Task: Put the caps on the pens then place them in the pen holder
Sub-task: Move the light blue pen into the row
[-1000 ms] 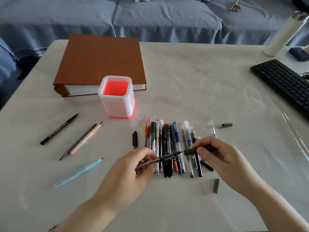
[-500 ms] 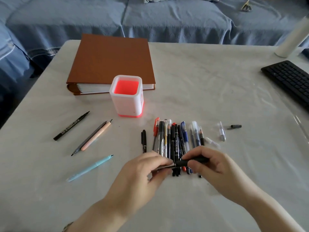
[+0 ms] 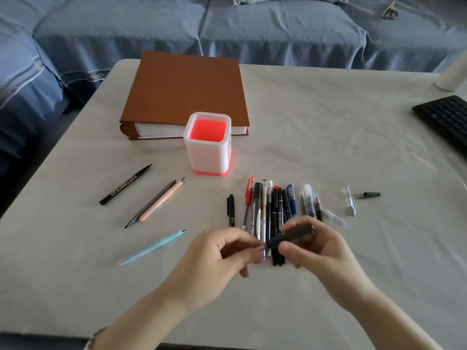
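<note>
Both hands meet over a row of several pens [image 3: 275,205] lying side by side on the table. My left hand [image 3: 222,258] pinches the barrel of a dark pen. My right hand [image 3: 318,251] grips the dark grey cap [image 3: 290,236], which sits over the pen's tip end. The white pen holder [image 3: 207,147] with a red inside stands upright behind the pens. Loose caps lie to the right: a clear one [image 3: 350,200], a dark one [image 3: 370,195] and another clear one [image 3: 334,218].
Uncapped pens lie at the left: a black marker [image 3: 125,184], a grey and a peach pen [image 3: 159,202], a light blue pen [image 3: 153,247]. A brown binder [image 3: 187,89] lies behind the holder. A black keyboard [image 3: 447,120] and a white bottle [image 3: 452,77] are at the right.
The cap in my right hand has slid over the pen's tip, and the two hands have come close together. The camera view shifted a little to the left.
</note>
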{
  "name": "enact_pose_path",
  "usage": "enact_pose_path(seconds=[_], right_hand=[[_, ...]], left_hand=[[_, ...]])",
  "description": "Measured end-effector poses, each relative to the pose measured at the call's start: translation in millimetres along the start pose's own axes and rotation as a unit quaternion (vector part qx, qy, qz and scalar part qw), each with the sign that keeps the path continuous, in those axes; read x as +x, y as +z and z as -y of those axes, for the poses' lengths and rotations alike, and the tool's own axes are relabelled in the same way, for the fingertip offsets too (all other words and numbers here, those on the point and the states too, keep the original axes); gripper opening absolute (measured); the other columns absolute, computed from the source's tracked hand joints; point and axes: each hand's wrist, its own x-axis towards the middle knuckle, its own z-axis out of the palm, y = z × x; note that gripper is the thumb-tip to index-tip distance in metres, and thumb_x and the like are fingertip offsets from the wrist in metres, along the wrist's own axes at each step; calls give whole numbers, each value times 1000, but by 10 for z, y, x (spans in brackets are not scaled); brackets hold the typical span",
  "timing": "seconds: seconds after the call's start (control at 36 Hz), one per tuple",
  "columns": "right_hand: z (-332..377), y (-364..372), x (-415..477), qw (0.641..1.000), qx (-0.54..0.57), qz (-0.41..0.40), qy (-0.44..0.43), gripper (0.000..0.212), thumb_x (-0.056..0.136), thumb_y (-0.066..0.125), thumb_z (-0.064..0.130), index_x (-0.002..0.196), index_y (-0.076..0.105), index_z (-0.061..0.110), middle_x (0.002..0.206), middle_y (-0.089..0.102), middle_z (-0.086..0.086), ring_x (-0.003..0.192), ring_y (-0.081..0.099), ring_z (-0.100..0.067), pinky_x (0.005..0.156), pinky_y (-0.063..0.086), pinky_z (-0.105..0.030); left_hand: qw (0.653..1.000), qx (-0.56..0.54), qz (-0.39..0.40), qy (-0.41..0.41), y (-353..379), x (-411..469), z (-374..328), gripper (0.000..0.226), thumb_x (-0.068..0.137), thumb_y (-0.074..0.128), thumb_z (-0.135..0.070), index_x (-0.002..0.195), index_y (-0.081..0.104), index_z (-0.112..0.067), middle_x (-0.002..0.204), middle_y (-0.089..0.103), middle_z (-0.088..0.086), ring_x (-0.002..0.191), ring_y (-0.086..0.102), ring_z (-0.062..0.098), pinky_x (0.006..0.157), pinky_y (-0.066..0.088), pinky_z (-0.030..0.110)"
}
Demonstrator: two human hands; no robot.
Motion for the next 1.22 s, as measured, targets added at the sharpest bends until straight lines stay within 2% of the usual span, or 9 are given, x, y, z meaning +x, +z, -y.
enact_pose_path(seconds=[0.17,0.31,0.44,0.58,0.72,0.81,0.92,1.08,1.22], right_hand=[[-134,54,114,997,33,-65,26,22,87,52,6,74,66,15,60,57,0,53,47,-9,48,38,-13],[-22,-172,333,984,-27,-173,6,19,96,39,13,80,50,9,57,64,-1,39,43,-5,36,32,-13],[-122,-398,613,948,-262,-182,5,18,94,46,24,100,57,11,65,62,2,50,48,-13,43,38,-18],[-267,-420,684,914,-379,-135,59,37,87,59,23,121,53,12,101,65,0,86,60,-16,75,44,-25],[-237,-698,635,877,-437,-201,11,30,86,58,17,116,59,13,99,62,2,69,53,-9,62,39,-20],[-248,-941,625,830,-493,-259,17,29,86,56,16,115,60,14,111,58,-9,85,54,-24,71,37,-27],[-296,-1120,653,790,-552,-254,81,36,87,54,23,122,53,16,118,54,-13,109,51,-33,81,43,-36],[-360,-1133,687,797,-552,-234,79,36,86,51,16,122,53,14,113,58,-14,103,53,-32,77,44,-35],[-193,-890,514,912,-349,-216,13,20,88,49,11,100,64,17,62,59,4,57,45,-22,47,35,-17]], left_hand=[[959,248,-118,69,-266,5,418,23,80,61,-44,86,68,-23,83,65,-16,85,57,0,74,41,7],[851,485,-203,6,-643,-32,888,30,60,79,0,87,66,-5,81,65,13,70,62,37,61,53,41],[824,529,-198,-38,-695,-71,933,24,56,80,3,71,63,-6,67,60,11,60,58,36,52,50,38],[868,458,-193,-20,-551,-35,843,21,66,75,3,77,60,-6,70,59,12,57,59,37,50,48,38],[920,332,-208,31,-337,24,568,11,89,52,-17,98,54,-11,82,51,-4,69,58,26,60,45,34],[939,295,-171,51,-268,47,427,11,92,45,-26,101,51,-22,71,54,-7,59,50,13,55,39,30],[960,241,-134,48,-201,81,310,12,90,48,-32,86,47,-43,68,61,4,57,52,19,59,45,34],[978,180,-103,27,-95,100,216,11,87,55,-24,89,56,-35,77,65,-7,72,56,6,63,41,13],[984,161,-76,26,-39,76,154,12,84,61,-20,85,60,-32,88,63,-28,82,60,-3,64,42,5]])
